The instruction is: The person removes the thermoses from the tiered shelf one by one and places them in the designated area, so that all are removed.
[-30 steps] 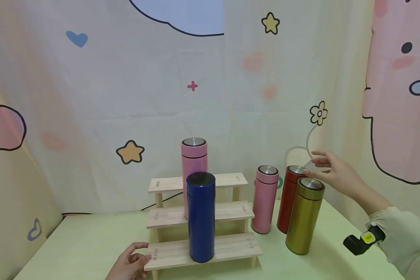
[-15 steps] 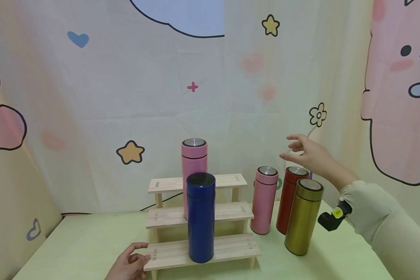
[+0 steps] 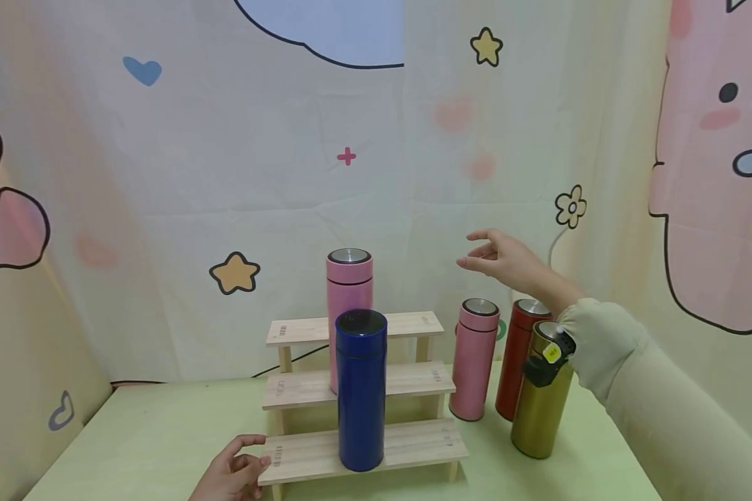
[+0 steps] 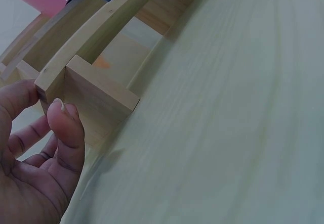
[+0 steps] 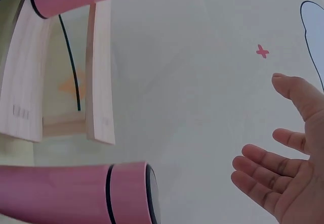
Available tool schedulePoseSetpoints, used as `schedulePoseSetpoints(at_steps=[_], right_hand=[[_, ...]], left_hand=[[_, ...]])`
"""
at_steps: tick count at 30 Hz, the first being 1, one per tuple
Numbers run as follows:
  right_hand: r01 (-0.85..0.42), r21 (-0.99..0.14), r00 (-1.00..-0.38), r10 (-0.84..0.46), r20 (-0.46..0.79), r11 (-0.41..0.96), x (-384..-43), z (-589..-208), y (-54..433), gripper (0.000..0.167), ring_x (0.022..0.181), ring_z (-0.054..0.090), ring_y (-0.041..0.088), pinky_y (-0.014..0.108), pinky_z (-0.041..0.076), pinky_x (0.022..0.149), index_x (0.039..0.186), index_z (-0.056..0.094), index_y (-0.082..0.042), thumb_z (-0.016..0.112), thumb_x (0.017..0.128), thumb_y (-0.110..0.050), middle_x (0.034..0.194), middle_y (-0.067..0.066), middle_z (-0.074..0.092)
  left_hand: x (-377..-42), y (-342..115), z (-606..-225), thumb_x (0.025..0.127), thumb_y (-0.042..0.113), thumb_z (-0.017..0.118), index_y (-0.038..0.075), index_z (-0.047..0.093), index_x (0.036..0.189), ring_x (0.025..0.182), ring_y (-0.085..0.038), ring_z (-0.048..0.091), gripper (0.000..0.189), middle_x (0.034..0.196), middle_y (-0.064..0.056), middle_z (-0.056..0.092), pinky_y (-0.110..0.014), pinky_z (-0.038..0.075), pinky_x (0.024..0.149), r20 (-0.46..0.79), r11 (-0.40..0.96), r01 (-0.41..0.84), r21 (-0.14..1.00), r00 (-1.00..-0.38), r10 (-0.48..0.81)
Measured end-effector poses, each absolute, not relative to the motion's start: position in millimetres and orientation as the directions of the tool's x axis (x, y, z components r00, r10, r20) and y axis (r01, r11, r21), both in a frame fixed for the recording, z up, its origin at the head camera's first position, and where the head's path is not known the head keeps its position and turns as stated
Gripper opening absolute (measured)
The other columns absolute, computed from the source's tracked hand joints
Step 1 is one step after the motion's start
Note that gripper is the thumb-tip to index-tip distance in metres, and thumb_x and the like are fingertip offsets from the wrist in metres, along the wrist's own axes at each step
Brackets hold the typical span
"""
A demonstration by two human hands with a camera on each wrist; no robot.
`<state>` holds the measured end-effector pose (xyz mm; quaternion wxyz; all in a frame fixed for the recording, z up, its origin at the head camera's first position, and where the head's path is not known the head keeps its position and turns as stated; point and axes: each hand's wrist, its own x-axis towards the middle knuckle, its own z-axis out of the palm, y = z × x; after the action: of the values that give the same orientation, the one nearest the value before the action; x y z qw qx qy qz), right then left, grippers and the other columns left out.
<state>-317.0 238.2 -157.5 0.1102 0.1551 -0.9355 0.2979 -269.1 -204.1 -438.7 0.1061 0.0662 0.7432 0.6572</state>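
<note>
My left hand [image 3: 232,470] pinches the left end of the lowest step of a three-step wooden display stand [image 3: 413,444]; the left wrist view shows thumb and index finger at the board's corner. A dark blue thermos bottle [image 3: 360,396] stands upright on that lowest step. Behind it, partly hidden, a pink thermos bottle [image 3: 349,292] stands on the middle step. My right hand [image 3: 507,263] is in the air above and behind a second pink thermos bottle [image 3: 474,362], fingers spread and holding nothing. In the right wrist view its fingers [image 5: 263,176] touch nothing.
On the table [image 3: 163,431], right of the stand, are the second pink bottle, a red thermos bottle [image 3: 512,362] and a gold thermos bottle [image 3: 535,424]. My right forearm and wrist camera [image 3: 542,369] partly cover the gold one. A printed curtain [image 3: 238,153] hangs behind.
My right hand has moved left and up, from above the red and gold bottles to above the second pink one. The left hand and the bottles stay in place.
</note>
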Motion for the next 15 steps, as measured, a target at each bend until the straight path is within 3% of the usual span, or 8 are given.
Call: schedulePoseSetpoints(at_steps=[15], right_hand=[[-0.450,-0.554,-0.893,-0.339,0.297,0.700,-323.4,-168.0,196.9,0.056,0.116,0.058,0.034,0.049,0.047,0.097,0.142,0.041,-0.008,0.059,0.096,-0.035,0.132,0.021,0.057]], left_hand=[[-268.7,-205.2,-438.2,0.090,0.029,0.068,-0.010,0.032,0.136,0.062,-0.014,0.059,0.070,0.079,0.001,0.062,-0.025,0.051,0.057,-0.076,0.119,-0.047,0.992,-0.967,0.244]])
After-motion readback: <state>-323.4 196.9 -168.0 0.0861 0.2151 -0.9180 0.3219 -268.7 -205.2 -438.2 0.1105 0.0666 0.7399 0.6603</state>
